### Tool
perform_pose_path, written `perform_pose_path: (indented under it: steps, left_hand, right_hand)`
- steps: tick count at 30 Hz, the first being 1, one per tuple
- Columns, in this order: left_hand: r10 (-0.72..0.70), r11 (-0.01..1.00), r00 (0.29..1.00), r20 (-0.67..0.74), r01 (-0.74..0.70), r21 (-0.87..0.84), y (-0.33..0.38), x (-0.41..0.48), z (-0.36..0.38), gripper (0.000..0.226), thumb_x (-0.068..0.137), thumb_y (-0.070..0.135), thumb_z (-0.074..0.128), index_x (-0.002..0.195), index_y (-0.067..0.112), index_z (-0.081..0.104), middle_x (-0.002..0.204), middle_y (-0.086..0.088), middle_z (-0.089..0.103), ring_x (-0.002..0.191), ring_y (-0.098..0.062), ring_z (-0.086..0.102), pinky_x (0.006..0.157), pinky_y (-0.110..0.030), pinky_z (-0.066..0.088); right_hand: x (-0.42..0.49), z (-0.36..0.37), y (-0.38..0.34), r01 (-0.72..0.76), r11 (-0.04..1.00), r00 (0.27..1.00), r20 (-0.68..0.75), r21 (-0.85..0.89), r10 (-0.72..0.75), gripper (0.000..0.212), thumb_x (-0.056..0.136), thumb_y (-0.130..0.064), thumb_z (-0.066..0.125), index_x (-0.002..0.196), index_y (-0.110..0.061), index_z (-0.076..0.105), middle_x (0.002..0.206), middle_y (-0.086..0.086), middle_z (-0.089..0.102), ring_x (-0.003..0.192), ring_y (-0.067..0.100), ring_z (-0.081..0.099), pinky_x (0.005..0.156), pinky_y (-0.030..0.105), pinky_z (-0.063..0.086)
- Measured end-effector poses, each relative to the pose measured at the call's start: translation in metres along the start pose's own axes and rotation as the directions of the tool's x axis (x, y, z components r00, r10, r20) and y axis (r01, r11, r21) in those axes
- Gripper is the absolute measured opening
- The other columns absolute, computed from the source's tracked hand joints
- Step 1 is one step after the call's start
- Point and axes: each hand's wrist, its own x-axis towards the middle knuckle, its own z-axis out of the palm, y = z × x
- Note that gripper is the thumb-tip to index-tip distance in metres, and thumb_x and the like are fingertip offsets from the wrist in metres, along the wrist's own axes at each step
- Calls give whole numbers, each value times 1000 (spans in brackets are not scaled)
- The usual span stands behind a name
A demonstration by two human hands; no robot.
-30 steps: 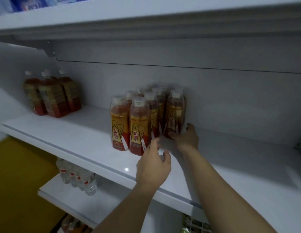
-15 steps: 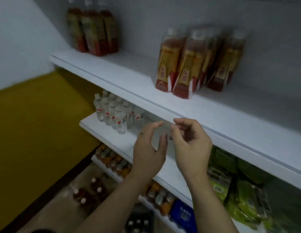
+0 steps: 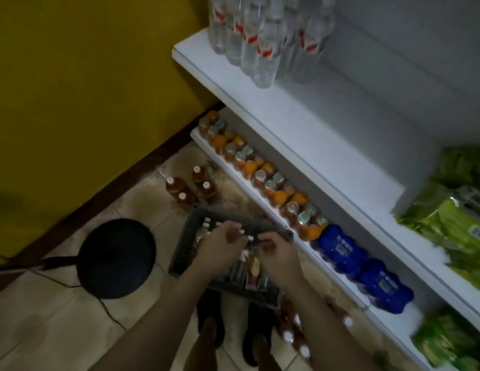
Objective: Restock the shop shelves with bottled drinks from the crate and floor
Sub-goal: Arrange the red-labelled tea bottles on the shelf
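Left hand (image 3: 220, 243) and right hand (image 3: 277, 254) hovered over the crate (image 3: 184, 245), fingers loosely curled, nothing held; 4 bottles (image 3: 206, 187) stood beyond.

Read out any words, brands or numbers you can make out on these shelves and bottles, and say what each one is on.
No text is legible in this blurred frame.
Water bottles: red label bands, lettering unreadable.
Blue packs: pale label patch, too small to read.
Green packets: blue print, blurred.
Crate bottles: red and white labels, unreadable.
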Motion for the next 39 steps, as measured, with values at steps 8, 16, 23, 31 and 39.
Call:
perform_pose_path:
  steps: [8, 16, 23, 31, 39]
  left_hand:
    - [-123, 992, 992, 11, 123, -34, -155, 88, 19, 35, 104, 16, 41, 87, 8, 71, 80, -3, 61, 65, -16, 62, 66, -26, 52]
    - [-483, 874, 875, -26, 484, 48, -277, 169, 42, 48, 88, 28, 63, 131, 15, 46, 112, -6, 61, 92, -25, 59, 72, -32, 46]
    - [-512, 835, 858, -50, 510, 206, -324, 213, 70, 82, 72, 47, 69, 139, 15, 34, 133, -13, 49, 119, -36, 53, 95, -50, 50]
    - [-456, 825, 886, -82, 455, 336, -370, 259, 102, 110, 67, 45, 82, 148, 16, 14, 146, -17, 29, 132, -37, 37, 104, -54, 40]
    - [-522, 853, 853, -34, 520, -48, -394, 261, 112, 101, 60, 34, 87, 144, 27, 31, 134, -3, 51, 123, -27, 50, 102, -50, 45]
  right_hand:
    - [60, 110, 65, -125, 988, 991, 40, -87, 129, 17, 96, -15, 54, 93, -32, 54, 79, -8, 58, 76, 14, 57, 64, 24, 39]
    - [113, 196, 144, -373, 926, 913, 206, 63, 353, 15, 94, -15, 61, 106, -23, 58, 89, -10, 61, 79, 7, 60, 61, 15, 41]
    - [145, 220, 176, -500, 841, 855, 268, 205, 443, 32, 96, -22, 61, 126, -29, 51, 111, -14, 55, 95, 3, 53, 68, 16, 38]
    - [189, 242, 204, -518, 828, 844, 286, 216, 453, 35, 94, -26, 62, 127, -26, 52, 117, -8, 59, 110, 17, 57, 98, 35, 47]
    - [200, 261, 229, -543, 814, 820, 342, 207, 460, 19, 95, -21, 62, 113, -21, 56, 103, -7, 52, 104, 17, 55, 95, 36, 48]
